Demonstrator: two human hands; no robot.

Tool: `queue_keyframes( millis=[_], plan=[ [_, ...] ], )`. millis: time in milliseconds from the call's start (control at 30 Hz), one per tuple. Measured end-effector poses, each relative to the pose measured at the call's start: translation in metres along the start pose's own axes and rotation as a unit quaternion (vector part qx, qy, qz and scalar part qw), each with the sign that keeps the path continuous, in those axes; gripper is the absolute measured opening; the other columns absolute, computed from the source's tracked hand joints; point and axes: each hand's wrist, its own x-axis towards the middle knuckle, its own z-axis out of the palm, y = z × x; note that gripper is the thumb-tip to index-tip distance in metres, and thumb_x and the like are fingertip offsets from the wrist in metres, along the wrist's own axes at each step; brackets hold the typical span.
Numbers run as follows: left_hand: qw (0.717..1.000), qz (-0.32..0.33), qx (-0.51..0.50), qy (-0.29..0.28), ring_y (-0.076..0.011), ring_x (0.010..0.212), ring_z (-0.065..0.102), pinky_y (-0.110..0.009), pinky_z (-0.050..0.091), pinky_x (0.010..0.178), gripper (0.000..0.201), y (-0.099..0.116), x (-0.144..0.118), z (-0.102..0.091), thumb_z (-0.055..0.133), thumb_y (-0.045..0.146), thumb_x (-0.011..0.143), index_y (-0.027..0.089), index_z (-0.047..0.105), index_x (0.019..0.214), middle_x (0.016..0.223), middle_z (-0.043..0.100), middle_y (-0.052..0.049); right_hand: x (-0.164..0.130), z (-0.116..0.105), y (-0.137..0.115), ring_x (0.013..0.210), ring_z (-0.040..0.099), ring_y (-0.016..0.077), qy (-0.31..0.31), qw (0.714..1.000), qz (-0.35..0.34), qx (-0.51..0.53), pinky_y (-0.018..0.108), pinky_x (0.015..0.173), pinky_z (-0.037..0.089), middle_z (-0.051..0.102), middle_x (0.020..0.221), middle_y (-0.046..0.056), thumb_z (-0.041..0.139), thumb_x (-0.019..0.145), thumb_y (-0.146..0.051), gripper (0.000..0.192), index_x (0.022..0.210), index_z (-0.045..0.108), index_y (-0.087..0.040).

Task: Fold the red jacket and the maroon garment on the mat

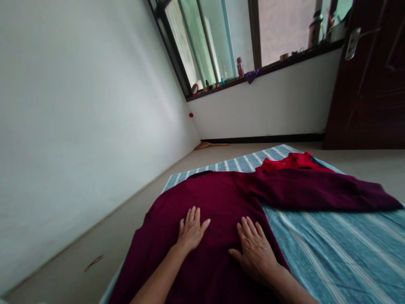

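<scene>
I watch through the head camera as both hands lie on a maroon garment [218, 194], which is spread over a blue sheet with white stripes [332, 247]. The left hand [191, 230] rests palm down near the middle of the cloth, its thumb angled away from the fingers. The right hand [256, 251] also lies palm down, nearer the garment's right edge, thumb pointing inward. I read the grip on both sides as wide: the fingers are stretched out flat rather than curled around the fabric. The hands are apart, with a stretch of maroon cloth between them.

I see one sleeve [316, 192] laid out to the right across the sheet. Just behind it sits a red cloth [294, 160], partly hidden by the sleeve. On the left, the garment reaches close to the sheet's edge, and a thin loop [94, 262] lies on the floor [72, 278] beyond. Farther off, I make out a pink bottle [240, 67] on the windowsill beside a purple cloth [252, 76], and a dark red door [363, 93] at the right.
</scene>
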Motion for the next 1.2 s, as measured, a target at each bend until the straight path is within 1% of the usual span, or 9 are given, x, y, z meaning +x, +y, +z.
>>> queue_keyframes(
  millis=[67, 133, 267, 367, 567, 733, 867, 1033, 1200],
  plan=[
    [0.999, 0.031, -0.009, 0.008, -0.0252, 0.140, 0.012, -0.048, 0.019, 0.109, 0.069, 0.014, -0.019, -0.001, 0.023, 0.053, 0.091, 0.009, 0.024, 0.144, 0.152, 0.017, -0.013, 0.000, -0.001, 0.000, 0.138, 0.010, 0.0326, 0.000, 1.000, 0.001, -0.002, 0.051, 0.111, 0.008, 0.019, 0.148, 0.019, 0.029, 0.088, -0.063, 0.078, 0.140, 0.031, -0.006],
    [0.998, 0.062, -0.022, -0.004, -0.0251, 0.140, 0.012, -0.047, 0.020, 0.110, 0.067, 0.027, -0.039, 0.004, 0.024, 0.053, 0.091, 0.012, 0.026, 0.144, 0.152, 0.017, -0.012, -0.001, -0.001, -0.001, 0.138, 0.010, 0.0323, 0.000, 1.000, 0.002, -0.004, 0.050, 0.111, 0.008, 0.020, 0.148, 0.019, 0.031, 0.088, -0.062, 0.077, 0.140, 0.031, -0.005],
    [0.996, 0.092, -0.019, 0.009, -0.0262, 0.139, 0.013, -0.049, 0.017, 0.110, 0.066, 0.037, -0.062, 0.019, 0.024, 0.055, 0.091, 0.015, 0.026, 0.144, 0.151, 0.018, -0.010, -0.004, -0.004, -0.003, 0.138, 0.012, 0.0326, 0.000, 1.000, 0.003, -0.016, 0.051, 0.111, 0.009, 0.021, 0.147, 0.021, 0.036, 0.086, -0.062, 0.079, 0.140, 0.032, -0.004],
    [0.995, 0.093, -0.016, 0.016, -0.0260, 0.140, 0.012, -0.050, 0.016, 0.111, 0.069, 0.037, -0.063, 0.021, 0.022, 0.058, 0.091, 0.015, 0.025, 0.144, 0.152, 0.017, -0.010, -0.006, -0.006, -0.005, 0.138, 0.014, 0.0324, 0.008, 1.000, 0.000, -0.025, 0.050, 0.111, 0.011, 0.022, 0.147, 0.021, 0.037, 0.085, -0.063, 0.080, 0.139, 0.032, -0.003],
    [0.997, 0.078, -0.026, -0.006, -0.0266, 0.139, 0.012, -0.051, 0.017, 0.111, 0.068, 0.048, -0.069, 0.008, 0.024, 0.056, 0.091, 0.012, 0.028, 0.143, 0.151, 0.017, -0.012, -0.004, -0.009, -0.004, 0.137, 0.015, 0.0324, 0.039, 0.997, 0.025, -0.053, 0.049, 0.110, 0.013, 0.024, 0.146, 0.021, 0.031, 0.087, -0.064, 0.081, 0.139, 0.032, -0.003],
    [0.994, 0.098, -0.043, -0.017, -0.0252, 0.140, 0.011, -0.050, 0.015, 0.112, 0.064, 0.061, -0.080, 0.010, 0.023, 0.053, 0.093, 0.014, 0.026, 0.144, 0.152, 0.016, -0.010, -0.002, -0.008, 0.005, 0.136, 0.019, 0.0338, 0.023, 0.996, 0.048, -0.070, 0.049, 0.110, 0.015, 0.026, 0.145, 0.023, 0.035, 0.087, -0.060, 0.077, 0.138, 0.035, -0.002],
    [0.994, 0.099, -0.050, -0.024, -0.0251, 0.140, 0.008, -0.051, 0.013, 0.112, 0.065, 0.062, -0.081, 0.012, 0.023, 0.053, 0.093, 0.014, 0.024, 0.144, 0.152, 0.013, -0.010, 0.000, -0.005, 0.012, 0.136, 0.020, 0.0321, 0.020, 0.997, 0.044, -0.061, 0.048, 0.110, 0.015, 0.028, 0.145, 0.020, 0.032, 0.087, -0.063, 0.078, 0.137, 0.037, -0.004],
    [0.992, 0.103, -0.066, -0.029, -0.0275, 0.139, 0.010, -0.054, 0.015, 0.110, 0.067, 0.063, -0.083, 0.004, 0.026, 0.056, 0.091, 0.014, 0.025, 0.144, 0.152, 0.015, -0.012, 0.002, -0.004, 0.014, 0.136, 0.021, 0.0313, 0.027, 0.996, 0.053, -0.061, 0.047, 0.110, 0.016, 0.029, 0.145, 0.018, 0.035, 0.089, -0.057, 0.071, 0.137, 0.038, -0.005],
    [0.984, 0.162, -0.074, -0.029, -0.0256, 0.140, 0.011, -0.052, 0.015, 0.111, 0.063, 0.068, -0.094, 0.005, 0.025, 0.055, 0.092, 0.019, 0.025, 0.144, 0.152, 0.016, -0.009, 0.001, -0.006, 0.014, 0.136, 0.021, 0.0314, 0.016, 0.996, 0.049, -0.069, 0.047, 0.109, 0.017, 0.029, 0.145, 0.019, 0.035, 0.089, -0.056, 0.071, 0.138, 0.037, -0.004]
  ],
)
